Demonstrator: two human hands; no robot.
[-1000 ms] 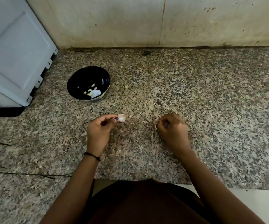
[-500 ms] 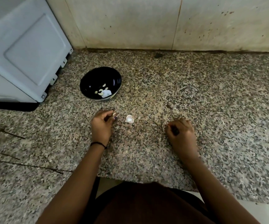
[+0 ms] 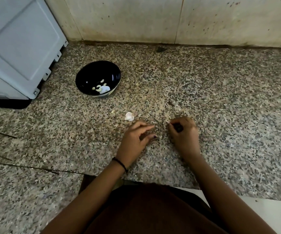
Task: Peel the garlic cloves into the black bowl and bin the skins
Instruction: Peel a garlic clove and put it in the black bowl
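The black bowl [image 3: 85, 76] stands on the granite counter at the upper left, with several peeled garlic cloves [image 3: 101, 87] in its bottom. A pale garlic piece [image 3: 129, 116] lies loose on the counter, just beyond my left hand [image 3: 134, 141]. That hand holds nothing, and its fingers stretch out to the right toward my right hand [image 3: 184, 135]. My right hand rests on the counter with its fingers curled in. A thin pale sliver of garlic skin [image 3: 164, 127] shows at its fingertips.
A grey-blue appliance [image 3: 18, 48] fills the upper left, close to the bowl. The tiled wall [image 3: 170, 19] closes off the back. A tiny pale scrap [image 3: 113, 111] lies left of the garlic piece. The counter's front edge [image 3: 153, 182] runs just below my wrists.
My left hand let go of the pale garlic piece onto the counter, then moved right toward my right hand. My right hand stayed curled in place.
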